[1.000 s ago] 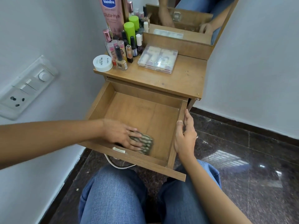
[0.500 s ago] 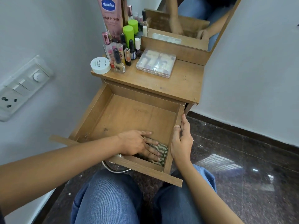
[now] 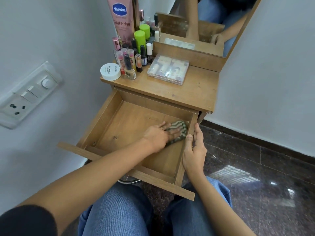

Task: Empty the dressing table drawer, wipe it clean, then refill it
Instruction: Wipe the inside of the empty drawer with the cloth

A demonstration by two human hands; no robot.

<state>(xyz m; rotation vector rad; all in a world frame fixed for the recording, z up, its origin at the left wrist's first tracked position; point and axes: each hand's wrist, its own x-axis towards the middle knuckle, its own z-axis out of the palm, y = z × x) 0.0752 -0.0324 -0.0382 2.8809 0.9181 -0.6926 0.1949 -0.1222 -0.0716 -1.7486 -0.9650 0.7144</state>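
L hand (image 3: 157, 136) presses flat on striped cloth (image 3: 179, 130) in drawer (image 3: 119, 126), mid frame. R hand (image 3: 194, 149) grips drawer's side, just beside cloth.

"Vaseline" and "Gluta-Hya" on the tall pink tube (image 3: 121, 17), "zudio" and "NAIL POLISH" on the white round jar (image 3: 110, 71)

Single wide-angle head cam, worn by person. Faces fwd + steeply down, over blue denim knees (image 3: 119, 210) onto open brown wooden drawer (image 3: 133, 123), close up. Brown wooden tabletop (image 3: 196, 89) + mirror (image 3: 221, 14) toward frame top; dark polished stone floor (image 3: 264, 167) at rt.
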